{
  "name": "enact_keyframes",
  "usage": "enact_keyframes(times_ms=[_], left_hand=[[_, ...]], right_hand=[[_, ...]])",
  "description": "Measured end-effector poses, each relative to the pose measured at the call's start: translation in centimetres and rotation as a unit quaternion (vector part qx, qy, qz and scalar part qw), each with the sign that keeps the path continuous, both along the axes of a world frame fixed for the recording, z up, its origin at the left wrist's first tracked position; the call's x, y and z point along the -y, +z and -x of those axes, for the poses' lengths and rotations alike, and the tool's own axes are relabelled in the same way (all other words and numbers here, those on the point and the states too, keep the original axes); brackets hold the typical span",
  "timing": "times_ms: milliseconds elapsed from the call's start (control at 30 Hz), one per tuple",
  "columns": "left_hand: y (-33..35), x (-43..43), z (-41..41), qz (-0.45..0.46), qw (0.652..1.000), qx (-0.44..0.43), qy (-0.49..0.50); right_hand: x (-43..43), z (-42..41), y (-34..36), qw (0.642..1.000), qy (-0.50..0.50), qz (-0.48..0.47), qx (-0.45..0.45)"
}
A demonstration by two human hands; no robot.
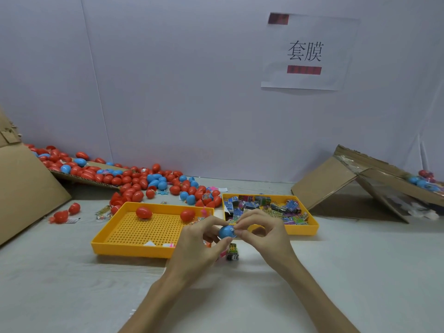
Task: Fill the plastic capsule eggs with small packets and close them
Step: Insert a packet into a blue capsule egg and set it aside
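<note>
Blue capsule egg (227, 231): where have you got it? (desk)

Just above the bench (336, 272), in front of the two yellow trays, between both my hands. My left hand (194, 246) cradles it with the fingers (211, 222) curled round the shell. My right hand (264, 233) pinches its right end between thumb and fingertips. (operator)

Filled and closed? (desk)

I cannot tell, because my fingers half hide the seam. My guess is that I'm pressing the halves together. One loose packet (232, 252) lies on the bench right under my hands. (operator)

How far along are we? (desk)

A long way to go, I judge. Two red eggs (143, 212) sit in the perforated tray (134, 246), though I can't say whether they are filled. The packet tray (302, 233) beside it is well stocked. A big egg pile (144, 181), red and blue, spreads behind the trays, spilling from a cardboard flap (79, 177) on the left. A few more eggs rest on the tilted carton (324, 183) far right. (operator)

And the room? (desk)

The bench is pale grey. A white partition (168, 92) closes off the back, with a paper sign (305, 51) taped to it. (operator)
</note>
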State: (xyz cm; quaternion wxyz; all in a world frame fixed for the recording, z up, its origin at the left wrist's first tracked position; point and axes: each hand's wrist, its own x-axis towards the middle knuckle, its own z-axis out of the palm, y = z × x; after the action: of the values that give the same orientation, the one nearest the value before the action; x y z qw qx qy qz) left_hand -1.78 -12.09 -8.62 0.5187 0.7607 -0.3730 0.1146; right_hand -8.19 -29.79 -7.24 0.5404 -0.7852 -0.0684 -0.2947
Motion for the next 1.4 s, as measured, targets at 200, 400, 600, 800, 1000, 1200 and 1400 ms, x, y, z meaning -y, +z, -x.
enact_keyframes(times_ms=[200,400,600,800,1000,1200,1400], left_hand=[[-0.1,-0.1,-0.1,-0.008,1.000,0.014,-0.002],[-0.3,-0.1,-0.1,-0.047,0.997,0.064,-0.016],[-0.2,0.0,0.0,-0.035,0.998,0.051,-0.013],[-0.1,0.0,0.1,-0.023,0.999,-0.011,-0.026],[0.0,0.0,0.4,-0.011,1.000,-0.019,-0.008],[0.3,0.2,0.6,0.021,0.999,-0.032,0.017],[0.6,0.0,0.2,0.065,0.995,-0.058,0.054]], right_hand=[[-0.1,0.1,-0.1,1.000,0.003,0.006,-0.016],[-0.1,0.0,-0.3,0.999,-0.001,0.013,-0.045],[-0.2,0.0,-0.4,0.999,-0.009,0.032,-0.032],[-0.3,0.1,-0.5,0.999,0.005,0.038,-0.018],[-0.4,-0.2,-0.7,1.000,0.009,0.005,-0.028],[-1.3,-0.1,-0.7,0.986,-0.109,0.083,0.095],[-2.1,-0.2,-1.6,0.986,-0.059,0.128,0.095]])
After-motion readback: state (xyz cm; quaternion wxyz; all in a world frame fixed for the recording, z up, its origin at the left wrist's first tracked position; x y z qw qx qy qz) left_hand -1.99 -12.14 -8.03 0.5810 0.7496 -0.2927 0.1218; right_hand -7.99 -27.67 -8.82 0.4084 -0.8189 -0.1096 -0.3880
